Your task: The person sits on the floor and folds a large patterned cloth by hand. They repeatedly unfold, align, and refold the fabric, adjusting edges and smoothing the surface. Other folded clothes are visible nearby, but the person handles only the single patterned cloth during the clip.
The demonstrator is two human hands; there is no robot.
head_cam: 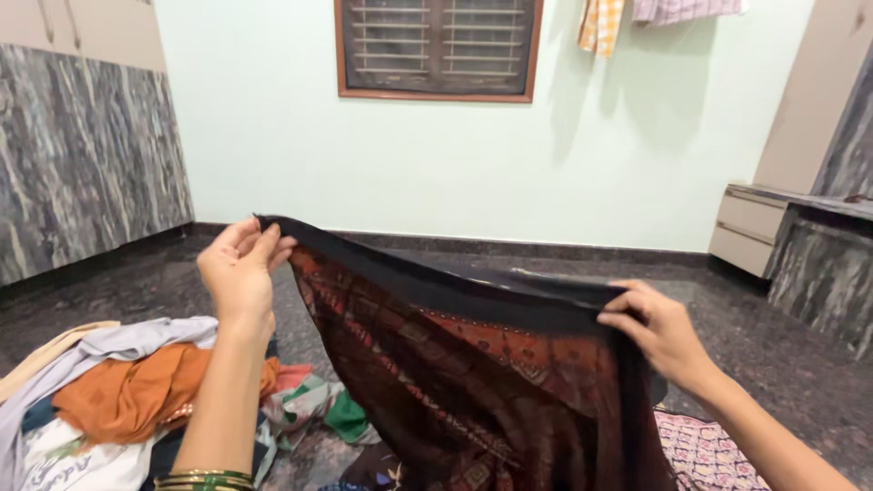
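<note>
While stretched between both hands, dark patterned cloth (473, 364) hangs mid-frame, top edge running 10 to 3 o'clock; left hand (238, 269) pinching the corner at 10, right hand (657, 329) pinching the edge at 3; clothes pile (127, 391) on floor (782, 355) at 8 o'clock

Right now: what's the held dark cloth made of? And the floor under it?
Dark cloth: looks like thin woven fabric, matte, red print with a black border; it drapes softly between the left hand and the right hand. The fibre cannot be told. Floor: apparently polished dark speckled stone, faintly reflective.
</note>
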